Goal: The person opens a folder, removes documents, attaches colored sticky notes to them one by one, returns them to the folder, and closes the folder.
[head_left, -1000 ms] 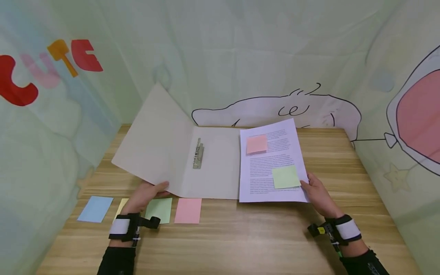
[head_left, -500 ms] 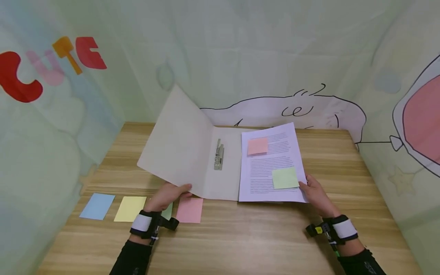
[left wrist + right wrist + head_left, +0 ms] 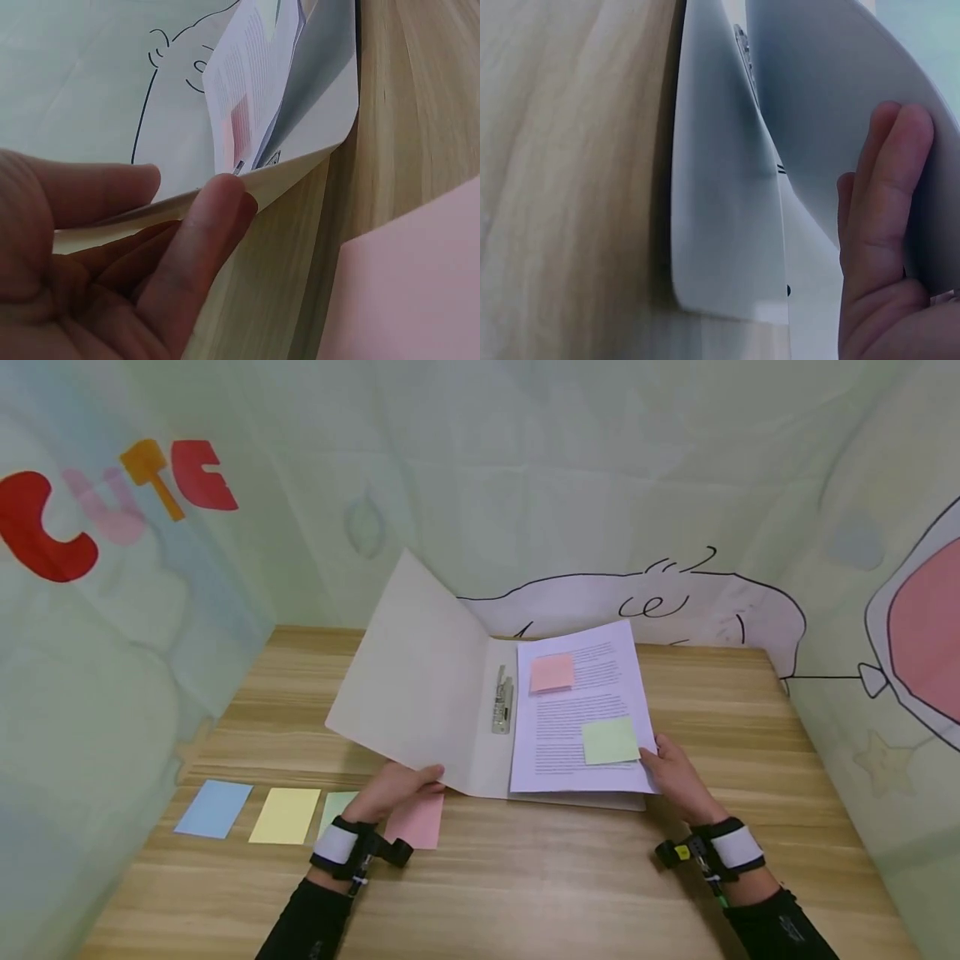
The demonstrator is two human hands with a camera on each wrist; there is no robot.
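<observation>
An off-white file folder (image 3: 420,685) lies spread at the middle of the table, its left cover raised at a slant. My left hand (image 3: 396,789) pinches that cover's lower edge between thumb and fingers. Inside, near the fold, sits a metal clip (image 3: 502,700). Printed sheets (image 3: 570,710) are held tilted above the folder's right side by my right hand (image 3: 678,777), thumb on top and fingers underneath at the lower right edge. A pink sticky note (image 3: 552,673) and a green sticky note (image 3: 611,741) are on the top sheet.
In a row along the front left of the wooden table (image 3: 525,877) lie a blue note (image 3: 213,808), a yellow note (image 3: 285,816), a partly covered green note (image 3: 335,810) and a pink note (image 3: 416,822). Printed cloth walls (image 3: 480,485) surround the table's back and sides.
The folder has slid rightward with my left hand, so its right side now lies under the sheets. The sheets have shifted slightly left, and the yellow note has come into full view.
</observation>
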